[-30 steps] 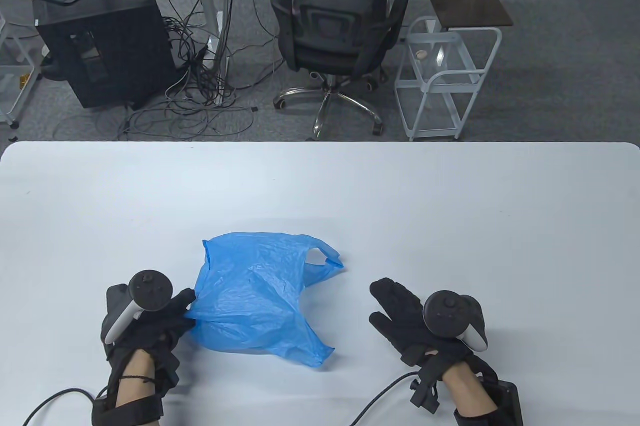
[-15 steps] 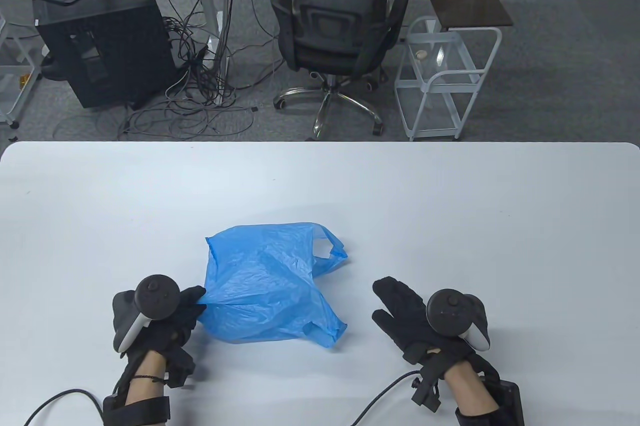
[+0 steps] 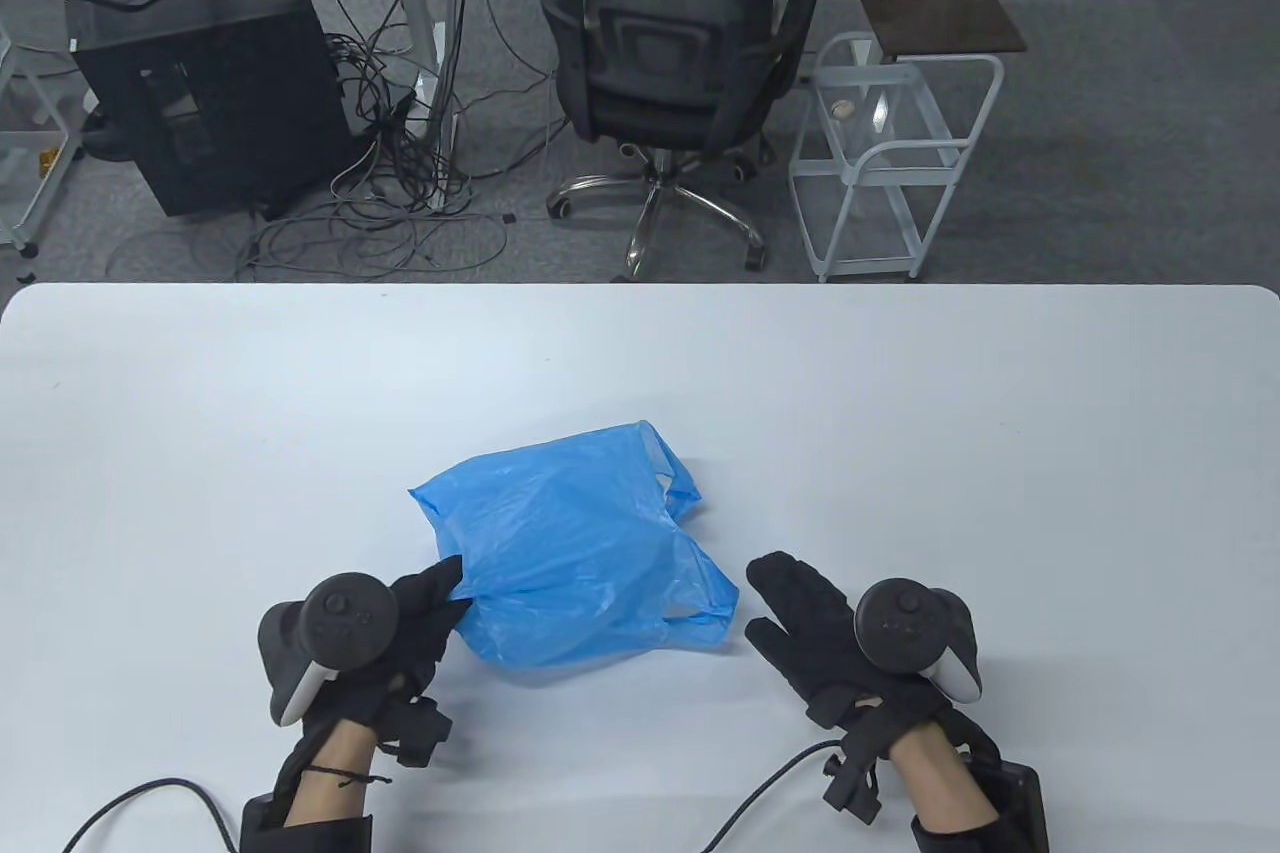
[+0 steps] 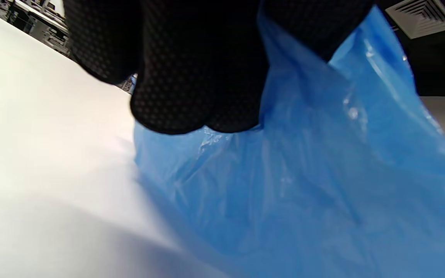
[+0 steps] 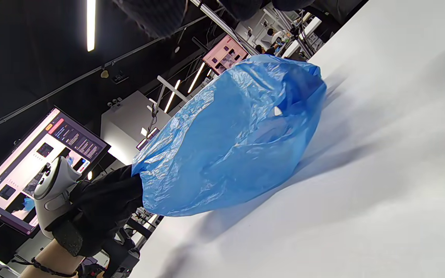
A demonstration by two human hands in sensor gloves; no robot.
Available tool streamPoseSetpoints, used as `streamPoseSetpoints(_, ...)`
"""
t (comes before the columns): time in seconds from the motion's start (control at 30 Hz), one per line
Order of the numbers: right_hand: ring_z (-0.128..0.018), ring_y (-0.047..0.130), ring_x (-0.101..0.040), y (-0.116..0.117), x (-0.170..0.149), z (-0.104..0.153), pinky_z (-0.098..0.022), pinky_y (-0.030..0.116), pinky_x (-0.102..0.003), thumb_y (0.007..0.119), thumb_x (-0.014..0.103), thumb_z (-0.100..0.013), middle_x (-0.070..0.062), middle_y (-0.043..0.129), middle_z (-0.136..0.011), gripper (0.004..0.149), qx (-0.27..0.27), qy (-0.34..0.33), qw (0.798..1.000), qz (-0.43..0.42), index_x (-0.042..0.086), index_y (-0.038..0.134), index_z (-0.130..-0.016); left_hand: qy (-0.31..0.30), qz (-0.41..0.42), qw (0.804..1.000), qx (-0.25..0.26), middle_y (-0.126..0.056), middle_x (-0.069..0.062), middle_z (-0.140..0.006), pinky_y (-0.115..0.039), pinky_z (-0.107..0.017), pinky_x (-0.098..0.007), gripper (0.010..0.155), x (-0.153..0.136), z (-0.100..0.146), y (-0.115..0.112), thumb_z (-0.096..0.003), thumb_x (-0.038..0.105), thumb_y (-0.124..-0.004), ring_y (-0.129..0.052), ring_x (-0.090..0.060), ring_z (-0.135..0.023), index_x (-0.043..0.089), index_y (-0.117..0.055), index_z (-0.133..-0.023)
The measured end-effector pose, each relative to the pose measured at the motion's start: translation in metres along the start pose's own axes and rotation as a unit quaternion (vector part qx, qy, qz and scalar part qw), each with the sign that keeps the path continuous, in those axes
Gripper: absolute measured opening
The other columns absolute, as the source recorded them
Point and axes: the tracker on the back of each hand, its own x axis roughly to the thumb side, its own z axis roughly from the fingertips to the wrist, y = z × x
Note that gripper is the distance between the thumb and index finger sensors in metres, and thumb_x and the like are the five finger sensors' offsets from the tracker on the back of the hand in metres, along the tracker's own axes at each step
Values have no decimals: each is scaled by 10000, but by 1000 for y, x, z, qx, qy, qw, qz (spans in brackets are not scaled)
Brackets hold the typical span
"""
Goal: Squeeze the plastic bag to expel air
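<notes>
Blue plastic bag (image 3: 570,558), still puffed with air, lies near the white table's (image 3: 900,413) front edge, its left corner pinched by the left hand (image 3: 400,618); the right hand (image 3: 830,633) rests flat, fingers spread, just beside it. Squeezing one-handed could slide the bag or trap air. No readable writing shows.
</notes>
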Motion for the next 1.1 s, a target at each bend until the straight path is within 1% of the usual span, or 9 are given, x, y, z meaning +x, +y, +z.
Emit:
streamPoseSetpoints(0.13, -936, 293, -651, -2, 1, 1, -626, 276, -755, 592, 384, -616, -388, 348, -1096, 659, -6, -4, 1000, 1, -36, 384, -1079, -16, 24, 1000, -5, -1043, -1, -636, -869, -481, -481, 422, 9, 0, -6, -472, 370, -822, -1083, -209, -442, 174, -869, -842)
streamPoseSetpoints(0.3, -935, 294, -652, -2, 1, 1, -626, 276, -755, 592, 383, -616, -388, 347, -1095, 659, -8, -8, 1000, 5, -37, 383, -1079, -30, 50, 998, -29, -1040, -1, -642, -865, -486, -482, 422, 17, -1, -17, -474, 372, -820, -1080, -214, -449, 176, -868, -845)
streamPoseSetpoints(0.43, -935, 300, -650, 2, 2, 0, -625, 282, -753, 590, 387, -615, -385, 353, -1095, 658, 0, -11, 1000, 18, -33, 387, -1078, -41, 56, 996, -54, -1039, 3, -646, -863, -488, -484, 421, 25, -3, -29, -476, 374, -818, -1079, -214, -453, 181, -865, -847)
streamPoseSetpoints(0.6, -936, 299, -649, 2, 5, 1, -625, 282, -753, 590, 387, -615, -385, 351, -1095, 658, -5, -19, 1000, 20, -34, 387, -1078, -56, 51, 994, -78, -1037, 2, -652, -860, -492, -486, 421, 36, -4, -42, -476, 375, -817, -1076, -216, -461, 185, -863, -849)
streamPoseSetpoints(0.7, -936, 300, -648, 3, 7, 1, -625, 285, -752, 590, 389, -615, -384, 355, -1095, 659, -5, -22, 999, 26, -33, 388, -1078, -62, 39, 994, -82, -1037, 0, -651, -859, -491, -488, 423, 41, -3, -46, -478, 376, -816, -1077, -218, -460, 182, -862, -851)
streamPoseSetpoints(0.93, -935, 302, -648, 6, 8, 0, -625, 288, -751, 588, 391, -615, -383, 357, -1095, 658, 1, -26, 999, 32, -33, 389, -1078, -73, 12, 991, -110, -1038, -3, -652, -857, -491, -490, 425, 50, -3, -60, -478, 376, -815, -1076, -222, -462, 178, -862, -851)
streamPoseSetpoints(1.1, -936, 302, -648, 6, 8, 0, -625, 285, -752, 589, 389, -615, -385, 355, -1094, 657, -1, -26, 999, 28, -33, 390, -1078, -71, -40, 989, -127, -1039, -11, -648, -855, -485, -496, 431, 54, -2, -68, -479, 386, -811, -1075, -231, -456, 169, -867, -848)
